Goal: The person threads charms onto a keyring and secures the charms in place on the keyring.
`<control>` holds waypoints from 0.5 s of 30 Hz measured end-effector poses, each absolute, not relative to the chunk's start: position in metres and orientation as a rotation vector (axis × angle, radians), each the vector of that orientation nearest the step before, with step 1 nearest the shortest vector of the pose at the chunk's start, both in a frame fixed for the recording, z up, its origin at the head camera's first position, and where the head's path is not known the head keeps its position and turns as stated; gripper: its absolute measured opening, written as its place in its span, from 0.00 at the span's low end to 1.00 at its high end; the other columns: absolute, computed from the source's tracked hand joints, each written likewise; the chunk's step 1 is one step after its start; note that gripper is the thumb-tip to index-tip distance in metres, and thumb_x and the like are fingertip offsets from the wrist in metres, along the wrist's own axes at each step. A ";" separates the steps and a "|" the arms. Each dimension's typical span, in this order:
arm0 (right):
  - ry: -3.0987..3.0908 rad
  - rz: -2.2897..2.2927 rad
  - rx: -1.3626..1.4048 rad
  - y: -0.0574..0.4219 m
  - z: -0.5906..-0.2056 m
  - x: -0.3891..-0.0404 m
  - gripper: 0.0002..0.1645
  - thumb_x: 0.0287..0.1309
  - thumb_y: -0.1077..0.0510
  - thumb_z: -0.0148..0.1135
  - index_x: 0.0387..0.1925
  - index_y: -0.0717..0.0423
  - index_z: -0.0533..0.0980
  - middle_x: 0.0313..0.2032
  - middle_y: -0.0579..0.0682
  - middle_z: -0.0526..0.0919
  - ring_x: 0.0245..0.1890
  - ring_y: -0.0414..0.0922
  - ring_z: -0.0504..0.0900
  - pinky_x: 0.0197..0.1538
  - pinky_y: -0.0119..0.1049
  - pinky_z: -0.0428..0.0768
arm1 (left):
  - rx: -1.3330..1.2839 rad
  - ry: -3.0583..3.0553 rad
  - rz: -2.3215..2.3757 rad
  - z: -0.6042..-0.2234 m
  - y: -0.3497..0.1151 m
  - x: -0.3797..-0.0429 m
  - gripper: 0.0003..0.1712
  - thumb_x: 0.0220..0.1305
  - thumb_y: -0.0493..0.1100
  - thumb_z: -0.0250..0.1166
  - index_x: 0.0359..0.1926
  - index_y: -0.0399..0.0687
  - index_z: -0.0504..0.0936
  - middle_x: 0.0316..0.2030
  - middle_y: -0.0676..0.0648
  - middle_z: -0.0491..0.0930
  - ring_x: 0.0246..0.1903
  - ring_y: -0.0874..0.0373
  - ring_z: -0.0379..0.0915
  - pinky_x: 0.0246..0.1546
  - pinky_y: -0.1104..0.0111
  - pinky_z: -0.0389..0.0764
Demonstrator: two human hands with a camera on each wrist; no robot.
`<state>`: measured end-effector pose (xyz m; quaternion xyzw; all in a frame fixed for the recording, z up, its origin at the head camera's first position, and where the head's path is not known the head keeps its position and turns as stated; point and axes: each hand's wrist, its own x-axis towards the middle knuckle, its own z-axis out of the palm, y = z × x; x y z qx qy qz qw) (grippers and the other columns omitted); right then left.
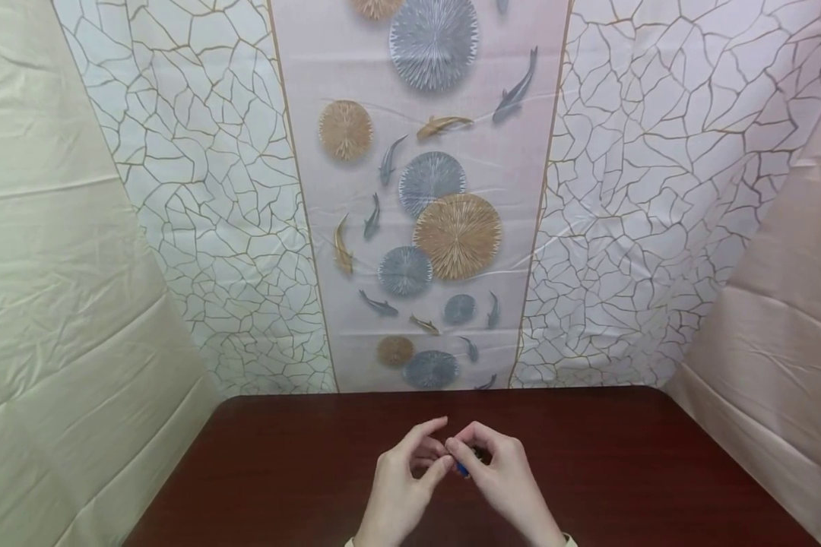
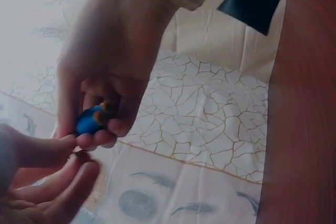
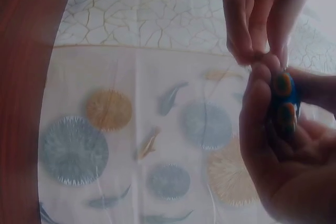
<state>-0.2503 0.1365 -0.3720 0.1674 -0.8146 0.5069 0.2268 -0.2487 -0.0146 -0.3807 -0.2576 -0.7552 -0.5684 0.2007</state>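
Note:
My right hand (image 1: 506,471) grips a small blue object (image 1: 462,469) in its curled fingers, low in the middle of the head view. Two round parts with orange rims stand out on the blue object (image 3: 292,92) in the right wrist view; its kind is unclear, and fingers cover much of it. My left hand (image 1: 398,482) meets the right fingertips, its index finger raised. In the left wrist view, the left thumb and fingertips pinch a small dark reddish-brown piece (image 2: 80,155) beside the blue object (image 2: 89,123). Whether the two are joined is hidden.
Below both hands lies a dark red-brown table (image 1: 280,471). A patterned cloth (image 1: 410,304) with fish and round shapes hangs behind its far edge. Beige curtains (image 1: 75,304) close off the left and right sides. A dark strap (image 2: 252,1) hangs at the right wrist.

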 end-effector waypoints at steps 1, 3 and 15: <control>-2.235 1.361 0.521 0.138 -0.373 -0.251 0.10 0.58 0.59 0.65 0.23 0.47 0.77 0.18 0.38 0.78 0.19 0.28 0.70 0.21 0.26 0.70 | -0.752 -2.123 -1.575 -0.381 -0.016 -0.249 0.18 0.60 0.39 0.68 0.51 0.46 0.82 0.34 0.48 0.85 0.34 0.63 0.82 0.37 0.73 0.83; -2.213 1.303 0.623 0.140 -0.376 -0.252 0.09 0.59 0.59 0.65 0.24 0.46 0.77 0.18 0.40 0.78 0.20 0.26 0.69 0.22 0.26 0.71 | -0.790 -2.138 -1.546 -0.382 -0.018 -0.250 0.18 0.59 0.39 0.68 0.52 0.45 0.82 0.34 0.47 0.85 0.34 0.63 0.83 0.36 0.73 0.83; -2.145 1.265 0.790 0.141 -0.377 -0.253 0.05 0.61 0.62 0.62 0.31 0.48 0.79 0.24 0.44 0.83 0.26 0.27 0.76 0.28 0.27 0.77 | -0.540 -2.081 -1.839 -0.377 -0.020 -0.252 0.08 0.56 0.40 0.71 0.37 0.46 0.86 0.35 0.46 0.88 0.36 0.67 0.82 0.38 0.75 0.81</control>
